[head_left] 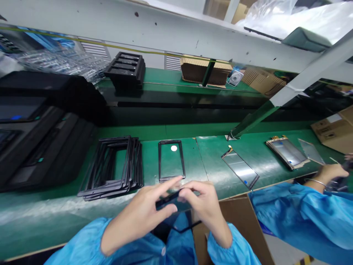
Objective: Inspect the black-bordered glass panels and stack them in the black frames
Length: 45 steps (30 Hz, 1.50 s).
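Both my hands hold one thin black frame close to my body, over the front edge of the green bench. My left hand grips its left side, with the index finger stretched out toward the bench. My right hand pinches the frame's top right edge with curled fingers. Just beyond my fingers a single black frame lies flat on the bench. A fanned stack of black frames lies to its left.
A glass panel lies right of centre, with a pile of panels further right. A co-worker's hand and blue sleeve are at the right. Black trays, cardboard boxes and a dark machine surround the bench.
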Tool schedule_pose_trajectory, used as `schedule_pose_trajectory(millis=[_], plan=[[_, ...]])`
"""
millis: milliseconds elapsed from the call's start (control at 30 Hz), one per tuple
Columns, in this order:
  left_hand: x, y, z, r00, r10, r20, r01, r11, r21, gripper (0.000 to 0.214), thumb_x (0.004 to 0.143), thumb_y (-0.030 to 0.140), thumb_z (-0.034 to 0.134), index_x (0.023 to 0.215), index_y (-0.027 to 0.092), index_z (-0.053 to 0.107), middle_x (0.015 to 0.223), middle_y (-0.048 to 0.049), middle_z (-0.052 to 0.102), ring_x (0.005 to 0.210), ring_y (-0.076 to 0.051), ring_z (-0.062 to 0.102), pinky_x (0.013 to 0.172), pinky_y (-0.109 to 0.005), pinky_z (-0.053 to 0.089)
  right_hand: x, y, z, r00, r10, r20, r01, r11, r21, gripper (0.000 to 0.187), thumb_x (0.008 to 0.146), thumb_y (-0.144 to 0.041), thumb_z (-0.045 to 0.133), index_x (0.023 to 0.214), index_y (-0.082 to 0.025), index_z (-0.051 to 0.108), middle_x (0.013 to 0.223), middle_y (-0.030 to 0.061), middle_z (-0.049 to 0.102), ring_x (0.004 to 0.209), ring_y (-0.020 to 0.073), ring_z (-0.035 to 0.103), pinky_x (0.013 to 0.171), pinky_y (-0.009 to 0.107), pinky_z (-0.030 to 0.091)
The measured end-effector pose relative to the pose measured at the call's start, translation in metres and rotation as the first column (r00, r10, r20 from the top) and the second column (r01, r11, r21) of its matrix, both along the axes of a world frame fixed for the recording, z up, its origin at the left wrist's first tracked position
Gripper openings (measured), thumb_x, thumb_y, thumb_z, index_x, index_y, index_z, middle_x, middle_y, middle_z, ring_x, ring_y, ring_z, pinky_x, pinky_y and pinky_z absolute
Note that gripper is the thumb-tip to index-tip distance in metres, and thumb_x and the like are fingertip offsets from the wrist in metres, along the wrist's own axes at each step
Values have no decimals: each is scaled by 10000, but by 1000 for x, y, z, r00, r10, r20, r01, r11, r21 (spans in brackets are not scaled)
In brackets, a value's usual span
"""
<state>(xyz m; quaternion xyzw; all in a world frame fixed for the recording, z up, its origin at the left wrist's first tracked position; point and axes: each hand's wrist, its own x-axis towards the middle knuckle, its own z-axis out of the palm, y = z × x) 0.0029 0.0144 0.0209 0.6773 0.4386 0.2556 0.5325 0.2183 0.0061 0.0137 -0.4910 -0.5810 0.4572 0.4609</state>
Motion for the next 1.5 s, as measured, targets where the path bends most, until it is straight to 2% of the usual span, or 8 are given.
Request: schedule_pose_trajectory(millis=[67,200,433,667,767,867,1100,1500], plan=[[1,1,-1,999,-33,1,32,996,-89,524,970,309,705,1492,327,654,1274,-46,821,969,-263,814,809,-298,640,3,1,-1,997,-73,-17,74,996,52,158,953,-332,739,873,-264,857,781,11,844,704,191,795,684,262,614],[-6,1,-9,945,261,199,-196,934,-298,456,1016,411,647,1433,230,607,1181,-125,836,828,-255,828,585,-269,620,40,1,-11,939,-343,39,331,927,176,297,1059,-414,593,1158,-280,839,1301,89,798,1236,266,727,1055,399,568],[-9,-2,-2,799,523,296,-424,840,-340,500,929,489,777,1289,185,608,1085,-150,845,676,-234,808,488,-256,597,56,-17,-30,906,-256,-337,203,962,-185,464,991,-606,647,1242,-236,771,821,94,854,630,256,799,688,388,653],[3,-6,-14,688,603,404,-461,793,-398,542,901,417,837,1308,222,537,1168,-151,831,734,-268,834,531,-292,636,36,-17,-35,768,-359,-530,258,931,-257,695,910,-628,745,1481,-270,577,1060,136,855,803,277,836,741,406,669],[17,-12,-32,634,581,511,-363,807,-466,554,905,353,850,1317,266,490,1329,-165,780,958,-315,844,764,-369,681,13,-14,-45,710,-364,-604,184,922,-340,799,870,-590,813,1527,-271,487,1198,168,823,1005,324,826,822,451,672],[24,-16,-43,706,460,538,-218,865,-453,612,911,360,851,1414,248,521,1363,-199,762,1127,-334,802,934,-400,640,-3,-12,-47,740,-434,-513,258,889,-379,909,871,-413,866,1604,-285,344,1069,88,844,796,238,830,686,337,659],[1,-11,-28,933,217,286,-56,876,-480,715,986,596,688,1547,166,583,1342,-250,763,930,-327,843,726,-341,596,11,-11,-31,836,-324,-444,189,928,-322,1009,905,-352,817,1692,-252,194,891,24,828,637,191,773,498,232,581],[3,-14,-35,892,119,436,123,864,-488,737,939,536,785,1582,252,561,1481,-273,668,1090,-352,814,886,-339,571,13,-10,-28,837,-358,-414,239,919,-313,1097,877,-352,826,1719,-231,133,810,13,827,576,188,754,492,243,594]])
